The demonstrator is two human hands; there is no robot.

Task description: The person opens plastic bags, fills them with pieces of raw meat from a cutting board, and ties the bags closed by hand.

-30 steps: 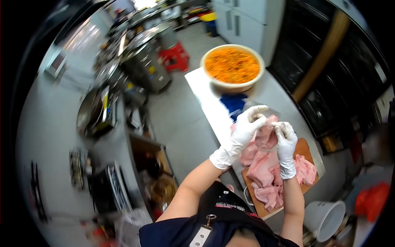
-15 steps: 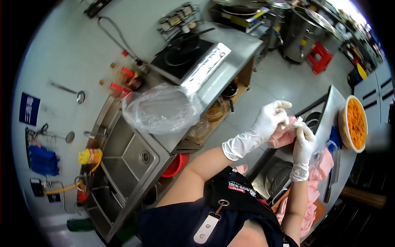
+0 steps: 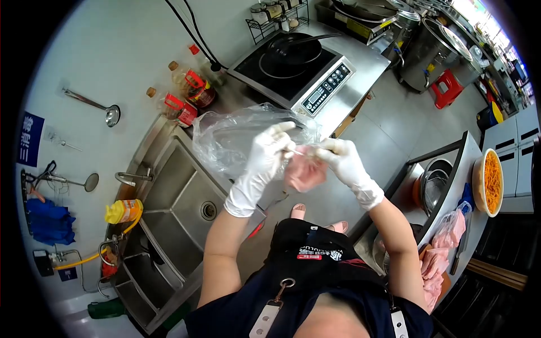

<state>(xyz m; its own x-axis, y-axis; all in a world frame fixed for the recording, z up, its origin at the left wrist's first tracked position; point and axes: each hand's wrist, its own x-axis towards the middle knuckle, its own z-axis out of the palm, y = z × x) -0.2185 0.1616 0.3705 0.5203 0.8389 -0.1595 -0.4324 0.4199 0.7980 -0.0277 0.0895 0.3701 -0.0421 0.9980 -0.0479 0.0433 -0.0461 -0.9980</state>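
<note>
In front of me hangs a small bag of what looks like pink raw meat (image 3: 306, 172), gathered at its top. My left hand (image 3: 266, 153), in a white glove, pinches one side of the gathered top, some fingers stretched out. My right hand (image 3: 345, 164), gloved too, is closed on the other side of the top. Behind the hands a large clear plastic bag (image 3: 225, 138) lies on the steel counter. More pink pieces (image 3: 434, 270) lie on the right-hand table, some in clear plastic.
A steel sink (image 3: 180, 197) is at left, sauce bottles (image 3: 194, 90) behind it. An induction cooker (image 3: 293, 73) with a black pan (image 3: 296, 49) stands ahead. On the right-hand table (image 3: 459, 163) are a bowl of orange shreds (image 3: 492, 180) and a knife (image 3: 457, 253).
I have turned from the right-hand table toward the counter, and both hands have carried the small bag left, before the large clear bag. Both keep hold of its top.
</note>
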